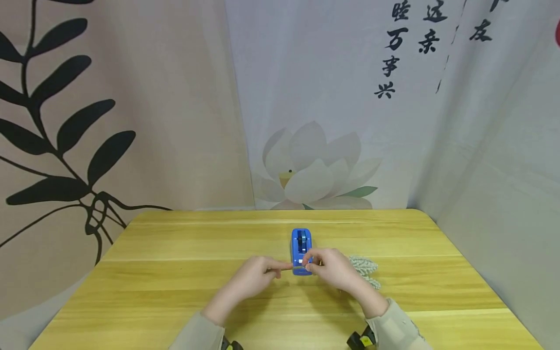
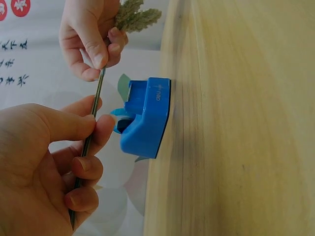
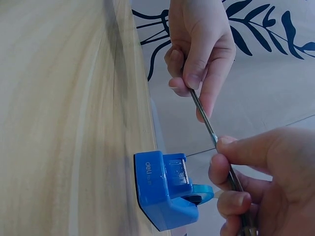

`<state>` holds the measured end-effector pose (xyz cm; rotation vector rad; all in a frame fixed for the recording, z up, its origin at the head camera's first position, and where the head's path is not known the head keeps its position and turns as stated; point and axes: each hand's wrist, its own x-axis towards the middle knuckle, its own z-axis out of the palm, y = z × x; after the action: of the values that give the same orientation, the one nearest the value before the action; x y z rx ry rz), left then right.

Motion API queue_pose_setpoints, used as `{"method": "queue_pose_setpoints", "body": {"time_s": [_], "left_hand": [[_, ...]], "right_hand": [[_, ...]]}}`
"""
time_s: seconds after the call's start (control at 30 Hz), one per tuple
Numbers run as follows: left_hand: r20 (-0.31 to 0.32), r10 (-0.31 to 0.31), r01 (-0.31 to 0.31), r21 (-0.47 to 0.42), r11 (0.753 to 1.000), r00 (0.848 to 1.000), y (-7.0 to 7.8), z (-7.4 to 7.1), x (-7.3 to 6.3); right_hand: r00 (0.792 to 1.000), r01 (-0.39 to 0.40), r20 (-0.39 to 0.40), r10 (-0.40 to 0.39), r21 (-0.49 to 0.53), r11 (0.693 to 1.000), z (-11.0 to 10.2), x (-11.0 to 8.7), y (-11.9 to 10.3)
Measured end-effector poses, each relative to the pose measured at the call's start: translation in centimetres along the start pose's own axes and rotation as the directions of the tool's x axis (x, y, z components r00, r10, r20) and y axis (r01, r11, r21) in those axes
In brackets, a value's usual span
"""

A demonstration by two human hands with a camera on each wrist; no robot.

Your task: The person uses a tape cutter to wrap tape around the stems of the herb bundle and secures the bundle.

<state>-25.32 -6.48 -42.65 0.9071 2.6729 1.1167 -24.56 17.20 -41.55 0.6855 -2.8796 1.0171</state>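
A thin bundle of stalks with pale green, wheat-like heads (image 1: 363, 265) spans both hands. My left hand (image 1: 255, 277) pinches the stems (image 2: 97, 93) between thumb and forefinger, its other fingers curled along them in the left wrist view. Closer to the heads, my right hand (image 1: 334, 270) also grips the stems, with the heads out past its far side. A small shiny patch shows on the stems beside the right thumb in the right wrist view; I cannot tell what it is. Just beyond the fingers, a blue tape dispenser (image 2: 152, 118) stands on the table.
The wooden table (image 1: 175, 243) has rounded far corners. Behind it hangs a pale curtain (image 1: 183, 97) printed with dark leaves, a lotus and writing. In the right wrist view, the dispenser's toothed cutter (image 3: 185, 172) and tape roll (image 3: 204, 192) face the hands.
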Motion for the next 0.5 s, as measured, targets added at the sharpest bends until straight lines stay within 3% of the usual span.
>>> {"method": "queue_pose_setpoints", "body": {"time_s": [0.5], "left_hand": [[0.011,-0.002,0.002,-0.014,1.0,1.0,0.14,0.23,0.0]], "right_hand": [[0.998,-0.041,0.037,0.042,-0.028,0.999,0.04,-0.03,-0.17]]}}
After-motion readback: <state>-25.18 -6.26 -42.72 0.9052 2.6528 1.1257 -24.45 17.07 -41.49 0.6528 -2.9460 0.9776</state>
